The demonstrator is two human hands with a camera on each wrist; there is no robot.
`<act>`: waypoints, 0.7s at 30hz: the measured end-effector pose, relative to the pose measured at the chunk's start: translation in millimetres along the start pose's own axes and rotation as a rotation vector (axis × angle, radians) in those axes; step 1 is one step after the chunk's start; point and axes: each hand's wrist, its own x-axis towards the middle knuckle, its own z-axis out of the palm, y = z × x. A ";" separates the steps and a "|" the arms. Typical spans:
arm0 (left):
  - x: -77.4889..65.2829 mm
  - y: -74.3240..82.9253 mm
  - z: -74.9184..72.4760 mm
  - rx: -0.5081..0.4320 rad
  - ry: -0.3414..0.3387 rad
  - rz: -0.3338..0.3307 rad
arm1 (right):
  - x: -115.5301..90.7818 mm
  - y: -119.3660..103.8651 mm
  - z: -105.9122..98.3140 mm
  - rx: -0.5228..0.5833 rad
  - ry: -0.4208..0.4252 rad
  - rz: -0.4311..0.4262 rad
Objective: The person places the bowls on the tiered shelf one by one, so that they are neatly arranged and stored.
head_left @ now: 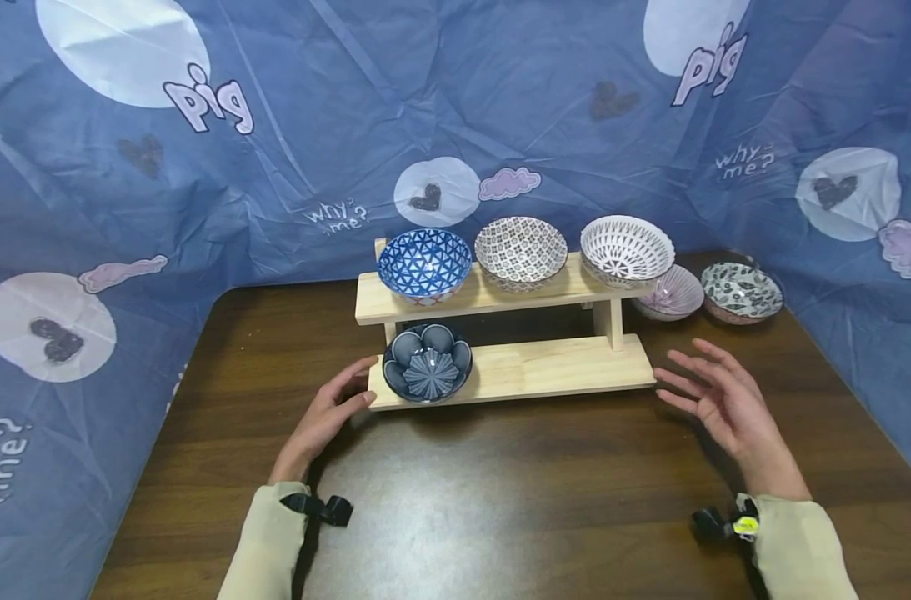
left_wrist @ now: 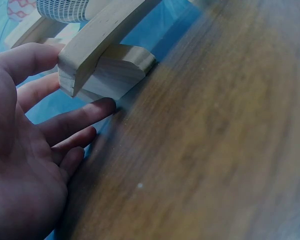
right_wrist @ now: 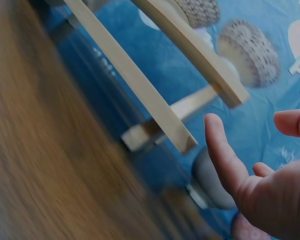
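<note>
Rack [head_left: 560, 364]: pale bare wood, visible grain, two straight boards on uprights, near the counter's back edge. Left hand [head_left: 333, 408] touches the left end of the lower board, fingers loosely extended, not wrapped round it. Right hand [head_left: 725, 404] just beside that board's right end, fingers spread, holding nothing.

Six bowls total, all round-mouthed, look like glazed ceramic. Three on the upper board, left to right: blue lattice bowl [head_left: 425, 262], red pattern low on the outside; grey-brown diamond bowl [head_left: 521, 252]; white bowl with dark dashes [head_left: 628, 250]. One at the left end of the lower board: dark blue petal bowl [head_left: 428, 365], scalloped petals around a ribbed star centre. Two directly on the counter, toward its back right corner: pink-purple striped bowl [head_left: 673, 293], partly behind the rack, and leaf-print bowl [head_left: 742, 292] to its right, nearer the right edge.

Counter [head_left: 545, 500]: dark brown wood grain, rounded back left corner, glare patch in front of the rack. Creased blue cloth [head_left: 312, 150] behind and at both sides, printed with pale discs, hearts, "pig" and "why me?". Two pale sleeves [head_left: 263, 542], dark strap at each wrist.
</note>
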 end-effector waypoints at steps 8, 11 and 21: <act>-1.0 0.4 -0.3 0.001 0.002 0.017 | -1.2 -14.9 -18.2 0.082 0.048 -0.035; -1.5 -0.1 0.2 0.005 0.004 0.028 | -1.2 -19.4 -25.8 0.107 0.079 -0.050; -1.7 1.1 0.0 0.003 -0.001 0.023 | 5.0 -39.2 -48.5 0.139 0.326 -0.061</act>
